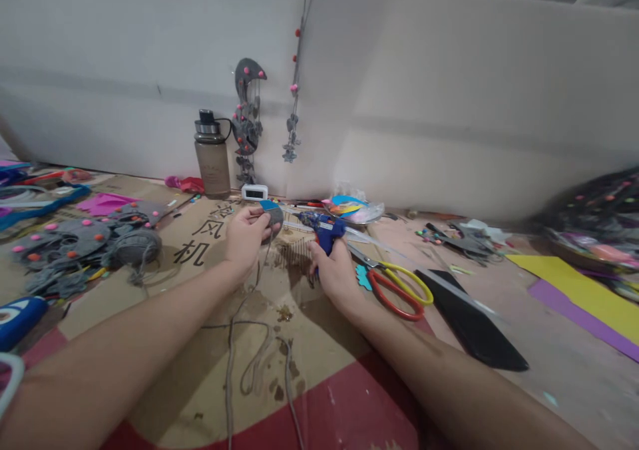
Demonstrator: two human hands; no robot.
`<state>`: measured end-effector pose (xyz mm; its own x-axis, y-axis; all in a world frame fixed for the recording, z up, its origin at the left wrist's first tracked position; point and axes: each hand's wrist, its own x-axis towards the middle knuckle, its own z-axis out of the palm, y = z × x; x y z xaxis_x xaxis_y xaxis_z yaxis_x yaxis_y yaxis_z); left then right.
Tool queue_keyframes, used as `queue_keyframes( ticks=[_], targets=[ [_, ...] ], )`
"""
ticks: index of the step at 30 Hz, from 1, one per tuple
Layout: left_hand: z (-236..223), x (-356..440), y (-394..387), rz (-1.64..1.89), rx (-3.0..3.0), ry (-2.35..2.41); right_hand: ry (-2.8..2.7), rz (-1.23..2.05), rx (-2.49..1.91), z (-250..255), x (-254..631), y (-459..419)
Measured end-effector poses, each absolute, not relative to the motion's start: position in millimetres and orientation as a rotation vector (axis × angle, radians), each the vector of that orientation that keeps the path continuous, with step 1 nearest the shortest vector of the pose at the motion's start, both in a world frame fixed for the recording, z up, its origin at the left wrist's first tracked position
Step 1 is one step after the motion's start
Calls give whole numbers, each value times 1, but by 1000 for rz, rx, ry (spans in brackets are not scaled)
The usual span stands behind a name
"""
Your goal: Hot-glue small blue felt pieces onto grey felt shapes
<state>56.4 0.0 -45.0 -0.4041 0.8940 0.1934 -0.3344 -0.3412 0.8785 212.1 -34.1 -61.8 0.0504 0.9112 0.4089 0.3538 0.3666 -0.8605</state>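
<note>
Cardboard [200, 383] lies under the work. Near the clock's centre, the right hand [338, 271] is closed around a blue glue gun [327, 233], long axis roughly nine-to-three, nozzle toward nine. At the gun's nine o'clock, the left hand [245, 238] pinches a grey felt piece [274, 219]; grey cord [229, 383] trails toward six.

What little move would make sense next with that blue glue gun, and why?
Probably bring the blue glue gun slightly nearer the grey piece for a dab of glue. The right hand grips the gun, pointed towards that piece, and the left hand holds the piece up, with a cord running down from it.
</note>
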Motion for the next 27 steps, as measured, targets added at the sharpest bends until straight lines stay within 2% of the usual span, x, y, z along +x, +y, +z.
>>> queue_keyframes(
  ticks=[5,12,15,19,21,23,27],
  targets=[
    [-29,54,1,1915,883,971,-1180,1278,-1146,-51,212,-30],
    [8,43,-7,2039,1082,945,-1318,1697,-1316,-29,216,-39],
    [25,42,-15,2049,1180,900,-1622,1627,-1389,-24,223,-37],
    [34,48,-24,1981,1175,899,-2114,736,-1517,-17,235,-33],
    [32,53,-27,1914,1166,908,-2112,518,-1465,-13,236,-32],
    [28,58,-30,1835,1224,935,-1949,634,-1312,-9,232,-33],
    [18,66,-38,1719,1605,1121,-1390,1170,-897,-6,214,-41]
  ],
)
